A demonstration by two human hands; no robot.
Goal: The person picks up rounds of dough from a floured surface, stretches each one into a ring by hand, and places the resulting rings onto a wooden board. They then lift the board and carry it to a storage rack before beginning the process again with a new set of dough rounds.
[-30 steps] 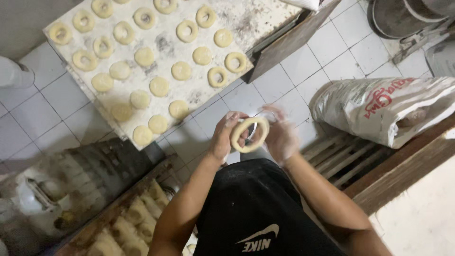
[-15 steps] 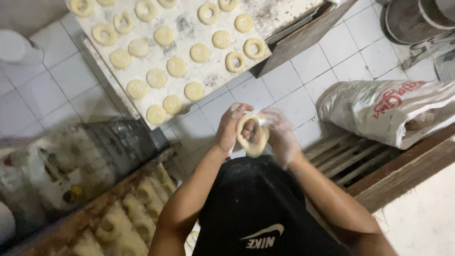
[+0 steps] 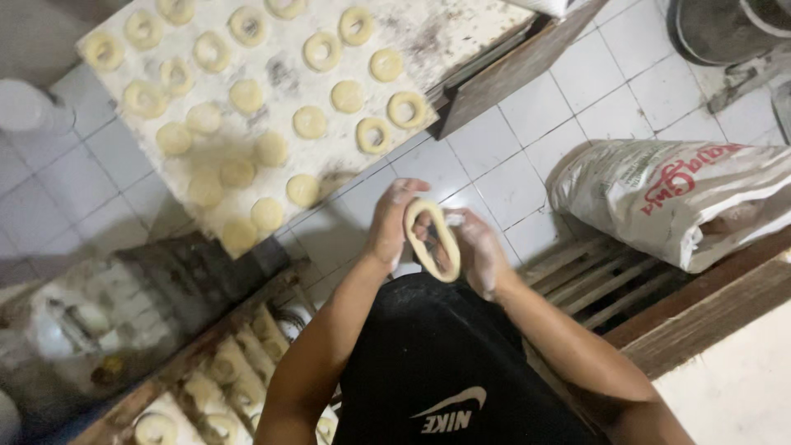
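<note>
Pale, soft dough ring (image 3: pixel 433 239), stretched to a thin oval, hangs between the floured left hand (image 3: pixel 394 221) and right hand (image 3: pixel 480 251), fingers of both curled into its hole, above the tiled floor (image 3: pixel 527 148). Even stretching probably calls for a steady, equal pull. Beyond, the floured board (image 3: pixel 428 37) carries round discs and finished rings.

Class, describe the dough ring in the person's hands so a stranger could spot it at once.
Below the floured board of dough pieces, find the two hands above the tiled floor. Between them hangs the dough ring: the only one off the board, stretched into a long oval.
</note>
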